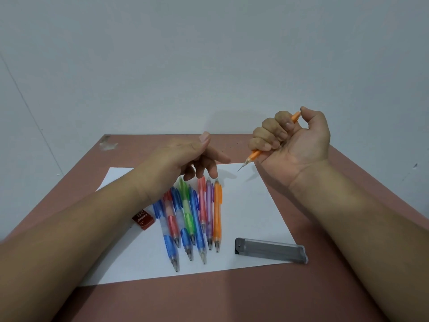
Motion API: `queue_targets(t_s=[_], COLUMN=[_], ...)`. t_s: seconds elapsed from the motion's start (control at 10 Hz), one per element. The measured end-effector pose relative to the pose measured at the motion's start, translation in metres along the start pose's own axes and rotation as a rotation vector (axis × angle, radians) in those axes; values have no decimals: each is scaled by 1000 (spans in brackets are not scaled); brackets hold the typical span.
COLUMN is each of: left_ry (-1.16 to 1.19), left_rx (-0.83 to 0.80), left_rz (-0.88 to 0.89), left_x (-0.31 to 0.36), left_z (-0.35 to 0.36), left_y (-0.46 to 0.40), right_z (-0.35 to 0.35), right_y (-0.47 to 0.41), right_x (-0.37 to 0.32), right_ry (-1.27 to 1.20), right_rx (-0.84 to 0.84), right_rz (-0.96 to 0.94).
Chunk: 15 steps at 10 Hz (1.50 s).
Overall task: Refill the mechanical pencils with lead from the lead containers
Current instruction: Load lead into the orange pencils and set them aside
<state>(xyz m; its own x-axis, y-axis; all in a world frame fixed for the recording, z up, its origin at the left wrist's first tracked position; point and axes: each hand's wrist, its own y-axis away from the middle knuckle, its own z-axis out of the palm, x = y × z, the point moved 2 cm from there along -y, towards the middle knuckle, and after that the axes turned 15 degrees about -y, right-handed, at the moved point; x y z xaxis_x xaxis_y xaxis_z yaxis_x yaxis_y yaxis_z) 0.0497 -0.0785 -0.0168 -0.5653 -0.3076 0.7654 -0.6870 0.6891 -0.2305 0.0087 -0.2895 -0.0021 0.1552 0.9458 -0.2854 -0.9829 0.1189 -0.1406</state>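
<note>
Eight mechanical pencils (197, 219) lie side by side on the paper (250, 210), tips toward the person, grey lead container (271, 250) beside them. Farther off, the left hand (197, 156) hovers loosely curled, empty; the right hand (290, 135) fists an orange pencil (255, 154), tip angled down-left toward it

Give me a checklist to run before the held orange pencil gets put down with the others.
1. Orange mechanical pencil gripped in right hand: ok.
2. Lead showing at its tip: ok, a thin length sticks out.
3. Left hand free, fingers relaxed above the row of coloured pencils: ok.
4. Grey translucent lead case within reach on white paper sheet: ok.
5. Grey case closed: cannot tell.
6. Small red lead box beside the row: ok.
</note>
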Motion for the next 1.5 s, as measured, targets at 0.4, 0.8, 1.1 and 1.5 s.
queue_targets(t_s=[0.4, 0.8, 1.1, 1.5], left_ry=[-41, -169, -312, -274], left_rx=[-23, -29, 74, 109], left_rz=[-30, 22, 90, 149], left_x=[-3, 17, 20, 22], left_z=[8, 13, 14, 14], left_y=[2, 5, 3, 2], right_z=[7, 11, 12, 15], right_y=[4, 7, 9, 11], right_x=[5, 7, 10, 11], right_ry=[-18, -37, -47, -69], right_rx=[-37, -44, -53, -74], right_rz=[25, 31, 43, 55])
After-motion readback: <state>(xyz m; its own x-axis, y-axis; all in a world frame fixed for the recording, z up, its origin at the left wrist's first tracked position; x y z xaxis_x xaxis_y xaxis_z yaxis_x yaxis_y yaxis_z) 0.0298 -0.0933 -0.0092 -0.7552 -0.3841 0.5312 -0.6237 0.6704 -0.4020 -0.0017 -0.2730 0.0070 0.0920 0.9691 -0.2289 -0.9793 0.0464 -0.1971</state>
